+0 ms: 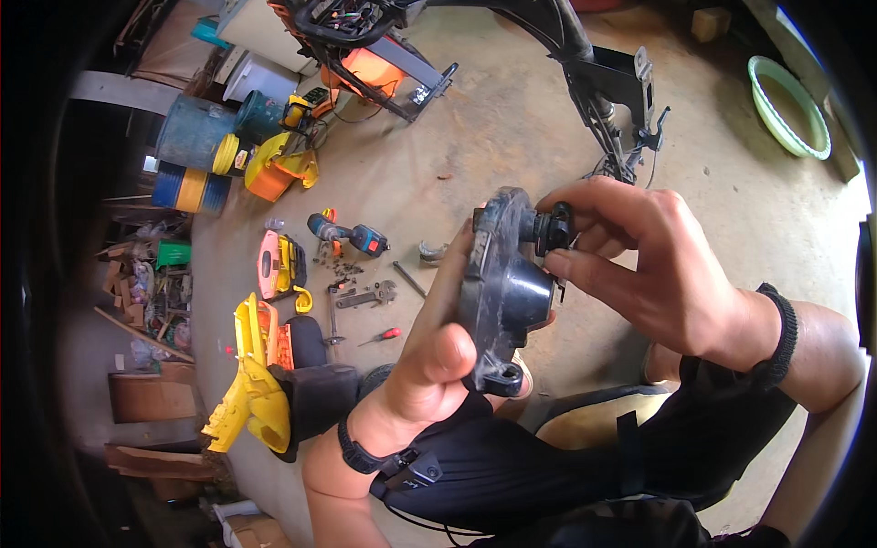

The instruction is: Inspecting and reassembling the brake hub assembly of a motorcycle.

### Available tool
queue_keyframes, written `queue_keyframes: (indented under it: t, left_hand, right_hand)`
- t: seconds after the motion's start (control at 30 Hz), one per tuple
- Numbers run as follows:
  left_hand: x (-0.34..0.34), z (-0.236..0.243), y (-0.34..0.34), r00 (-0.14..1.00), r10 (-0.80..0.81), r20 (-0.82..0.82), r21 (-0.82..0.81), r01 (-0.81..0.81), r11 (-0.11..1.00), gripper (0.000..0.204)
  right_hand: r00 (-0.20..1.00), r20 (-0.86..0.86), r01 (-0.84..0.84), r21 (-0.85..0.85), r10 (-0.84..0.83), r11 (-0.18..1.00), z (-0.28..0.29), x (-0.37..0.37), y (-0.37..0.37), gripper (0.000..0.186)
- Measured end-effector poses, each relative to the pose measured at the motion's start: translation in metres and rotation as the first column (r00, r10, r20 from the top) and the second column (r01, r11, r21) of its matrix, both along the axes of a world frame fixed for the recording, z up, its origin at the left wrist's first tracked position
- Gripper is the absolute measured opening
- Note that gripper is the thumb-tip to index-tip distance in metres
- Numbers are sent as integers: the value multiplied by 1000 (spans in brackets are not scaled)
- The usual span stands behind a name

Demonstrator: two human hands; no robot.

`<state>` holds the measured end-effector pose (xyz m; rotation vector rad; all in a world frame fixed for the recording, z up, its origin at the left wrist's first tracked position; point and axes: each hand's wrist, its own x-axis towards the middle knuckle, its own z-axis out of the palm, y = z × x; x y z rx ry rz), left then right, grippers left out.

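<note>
Above tan concrete floor (722,224), gripping black domed plastic housing (498,274) on edge in left hand (425,370), apparently for steadiness, while pinching small black ribbed round fitting (555,230) at its upper right with right hand (644,269).

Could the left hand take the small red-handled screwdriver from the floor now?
Probably not: the left hand is supporting the black plastic housing, although nothing seems to cover the screwdriver.

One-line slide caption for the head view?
Left hand holds a black housing while the right hand grips a black fitting at its side; cordless drill and wrench lie on the floor.
</note>
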<state>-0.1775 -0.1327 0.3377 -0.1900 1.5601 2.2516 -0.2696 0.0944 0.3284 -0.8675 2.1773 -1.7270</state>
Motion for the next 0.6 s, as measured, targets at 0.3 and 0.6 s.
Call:
queue_keyframes:
  t: [0.3,0.6]
  left_hand:
    - [-8,4,4,999,-48,-22,-77,46,996,135]
    - [-9,4,-10,995,23,102,137,-37,990,106]
  right_hand:
    - [997,-79,26,72,-20,997,-6,-7,-4,36]
    - [953,302,-6,63,-14,998,-14,-21,-1,46]
